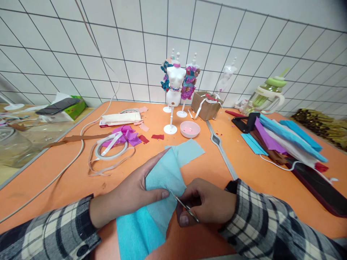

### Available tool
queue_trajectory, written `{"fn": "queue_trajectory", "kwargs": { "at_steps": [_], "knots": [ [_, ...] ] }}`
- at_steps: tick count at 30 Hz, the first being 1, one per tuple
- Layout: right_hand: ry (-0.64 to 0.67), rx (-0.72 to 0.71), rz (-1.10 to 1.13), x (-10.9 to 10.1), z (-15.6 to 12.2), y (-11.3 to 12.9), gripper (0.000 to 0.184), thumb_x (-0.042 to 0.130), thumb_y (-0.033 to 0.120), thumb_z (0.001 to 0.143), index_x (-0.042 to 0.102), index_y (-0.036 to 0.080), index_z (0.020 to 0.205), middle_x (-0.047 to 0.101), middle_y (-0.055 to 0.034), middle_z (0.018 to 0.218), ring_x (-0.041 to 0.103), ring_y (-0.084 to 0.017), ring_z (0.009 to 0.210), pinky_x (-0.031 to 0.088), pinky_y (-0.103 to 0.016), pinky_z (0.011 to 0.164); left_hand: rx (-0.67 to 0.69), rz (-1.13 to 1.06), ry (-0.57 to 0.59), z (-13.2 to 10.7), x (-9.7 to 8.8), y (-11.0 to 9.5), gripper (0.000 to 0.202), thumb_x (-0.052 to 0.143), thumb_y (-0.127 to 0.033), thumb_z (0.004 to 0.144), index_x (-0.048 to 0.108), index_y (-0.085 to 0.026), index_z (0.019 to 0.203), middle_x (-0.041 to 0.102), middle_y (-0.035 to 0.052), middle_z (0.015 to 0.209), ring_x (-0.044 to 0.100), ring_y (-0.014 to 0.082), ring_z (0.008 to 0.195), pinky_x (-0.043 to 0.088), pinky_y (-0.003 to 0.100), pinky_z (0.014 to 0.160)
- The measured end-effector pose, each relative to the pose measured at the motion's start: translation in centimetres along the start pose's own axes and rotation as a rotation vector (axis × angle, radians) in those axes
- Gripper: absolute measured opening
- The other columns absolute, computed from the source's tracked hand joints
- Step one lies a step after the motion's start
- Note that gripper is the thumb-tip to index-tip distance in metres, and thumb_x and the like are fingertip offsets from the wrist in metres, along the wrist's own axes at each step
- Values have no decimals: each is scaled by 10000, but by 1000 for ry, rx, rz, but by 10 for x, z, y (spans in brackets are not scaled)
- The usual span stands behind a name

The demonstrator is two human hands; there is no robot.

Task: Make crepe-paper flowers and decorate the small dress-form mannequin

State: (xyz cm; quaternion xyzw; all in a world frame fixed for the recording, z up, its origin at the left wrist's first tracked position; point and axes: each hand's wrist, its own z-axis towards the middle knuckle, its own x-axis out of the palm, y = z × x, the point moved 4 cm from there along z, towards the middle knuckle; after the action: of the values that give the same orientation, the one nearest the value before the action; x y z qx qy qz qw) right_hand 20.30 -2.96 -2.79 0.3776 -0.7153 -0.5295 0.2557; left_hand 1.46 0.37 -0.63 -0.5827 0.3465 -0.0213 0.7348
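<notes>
A light blue sheet of crepe paper (162,180) lies folded on the orange table (81,180) in front of me. My left hand (130,195) holds the sheet, thumb on top and fingers along its left edge. My right hand (206,204) is closed round small scissors (181,204), whose thin blades point up-left into the paper's right edge. Both sleeves are black-and-white plaid.
Small white mannequins (175,90) with paper flower dresses stand at the back, a pink bowl (189,129) before them. White ribbon (111,151) and purple paper (127,135) lie left. A brown box (204,104), a green-lidded bottle (268,94) and stacked coloured paper (284,139) sit right.
</notes>
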Motion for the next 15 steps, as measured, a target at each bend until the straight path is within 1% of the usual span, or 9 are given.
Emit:
{"fn": "queue_trajectory", "kwargs": {
  "at_steps": [3,7,9,15],
  "knots": [
    [-2,16,13,0,0,-1,413,787,518,721,683,121,768,423,49,610,354,-80,586,282,-231,558,9,7,3,0,0,0,905,770,-414,790,291,-295,1548,380,57,1601,352,338,1454,272,496,1208],
    [18,-51,13,0,0,2,436,784,545,714,687,125,783,471,37,660,378,-90,619,322,-234,590,13,11,5,1,0,-1,917,779,-418,778,294,-297,1547,377,57,1602,344,344,1457,264,500,1211],
    [17,-62,13,0,0,3,450,780,563,710,693,128,784,478,35,667,384,-95,631,330,-235,599,18,14,5,1,0,-1,911,776,-417,781,297,-298,1546,375,55,1604,334,346,1461,259,501,1213],
    [-4,2,6,1,0,-2,406,786,516,725,685,128,786,430,43,640,360,-87,608,294,-232,577,17,23,5,0,-1,0,919,772,-416,788,275,-308,1553,373,57,1605,347,348,1454,274,501,1206]
  ]
}}
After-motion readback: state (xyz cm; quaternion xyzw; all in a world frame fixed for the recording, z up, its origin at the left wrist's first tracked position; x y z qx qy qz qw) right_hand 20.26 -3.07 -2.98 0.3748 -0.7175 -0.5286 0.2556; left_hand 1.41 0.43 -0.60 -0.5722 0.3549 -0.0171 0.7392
